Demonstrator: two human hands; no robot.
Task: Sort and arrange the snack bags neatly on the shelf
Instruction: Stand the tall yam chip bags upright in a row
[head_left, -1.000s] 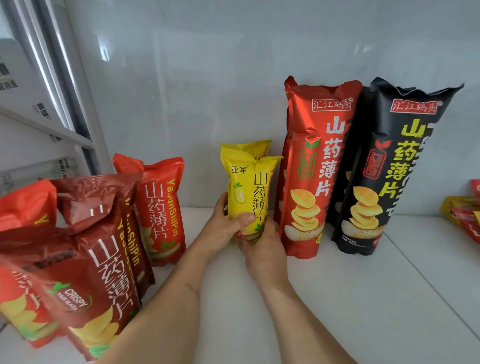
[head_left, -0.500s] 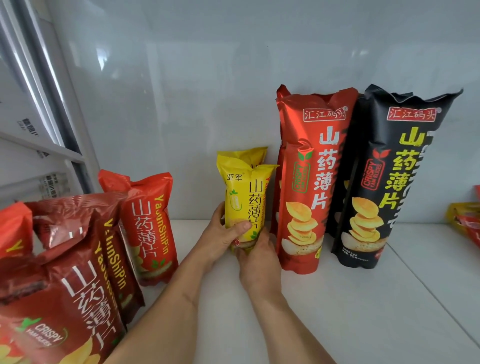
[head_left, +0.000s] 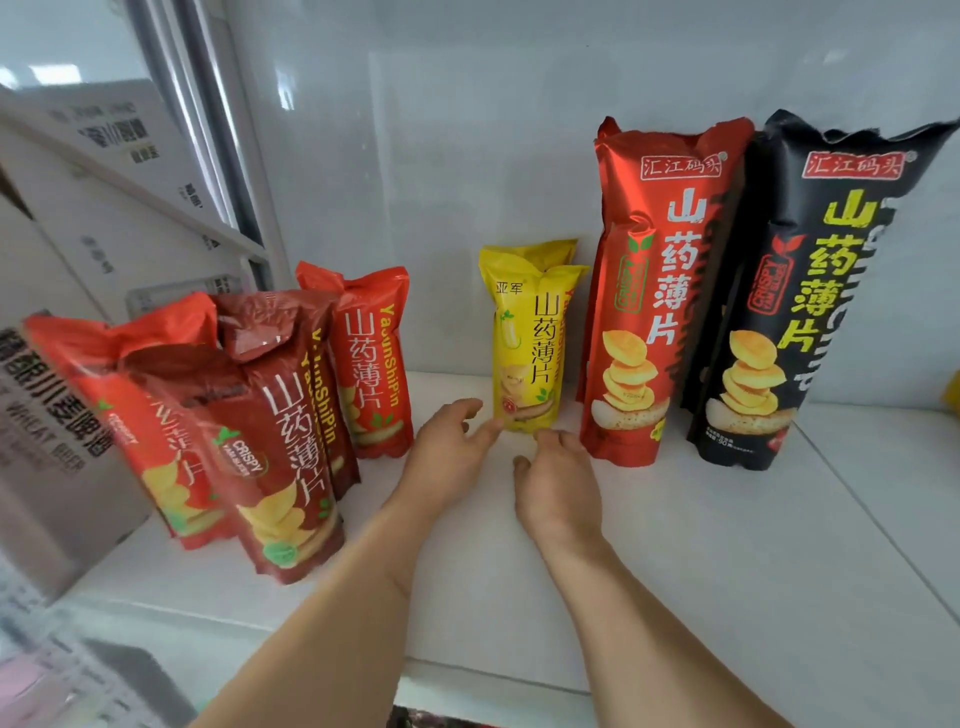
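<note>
We're hovering both hands at frame center, left hand (head_left: 447, 452) and right hand (head_left: 558, 480) loose, gripping nothing; yellow bag (head_left: 530, 345) standing just beyond.

A shop: a white display shelf (head_left: 675, 545) stocked with upright yam-crisp bags (head_left: 660, 291), beside a wheat-beer carton (head_left: 47, 415).

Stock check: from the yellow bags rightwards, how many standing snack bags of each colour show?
Small yellow foil snack bags: 2, one behind the other
Tall red foil snack bags: 2, rear one mostly hidden
Tall black foil snack bags: 2, rear one mostly hidden
Total: 6
</note>
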